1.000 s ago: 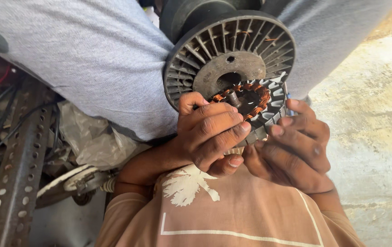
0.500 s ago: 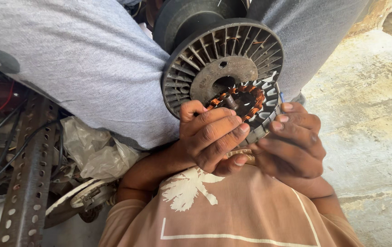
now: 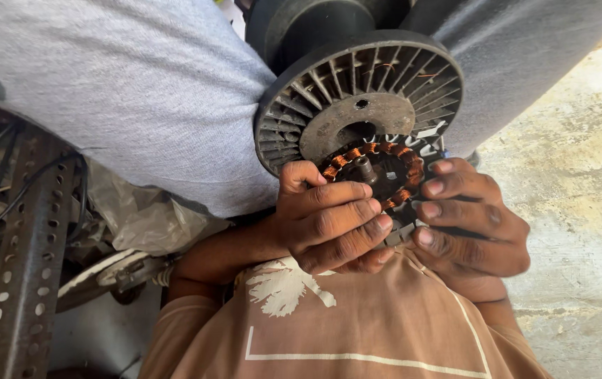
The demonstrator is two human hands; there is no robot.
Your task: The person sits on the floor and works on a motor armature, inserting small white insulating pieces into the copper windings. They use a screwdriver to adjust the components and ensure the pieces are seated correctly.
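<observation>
Left hand: the left hand (image 3: 332, 221) is clenched on the near left side of the motor stator (image 3: 375, 175), fingers curled across its lower edge and thumb pressed on the copper windings at the left.
Right hand: the right hand (image 3: 473, 224) grasps the same stator from the right, fingertips (image 3: 431, 188) bent in against its rim; the palm side is hidden, slightly blurred.
Motor stator: a ring of copper-wound coils around a short metal shaft, held between both hands, touching and partly overlapping the lower face of the black spool; no bench carries it, it is up in the hands over the person's lap.
Black spool: a round black plastic wire spool (image 3: 360, 91) with radial ribs and a grey hub disc, its flange facing the camera, just above the hands and wedged between the two grey-trousered legs (image 3: 139, 91).
Shirt: a tan shirt (image 3: 357, 330) with a white palm-tree print and a white line, at the lower middle of the view, below both hands.
Left side: a perforated metal angle bar (image 3: 24, 260) runs up the left edge, with dark cables and a crumpled clear plastic bag (image 3: 139, 217) beside it.
Floor: a rough, stained concrete floor (image 3: 582, 175) shows at the right edge.
</observation>
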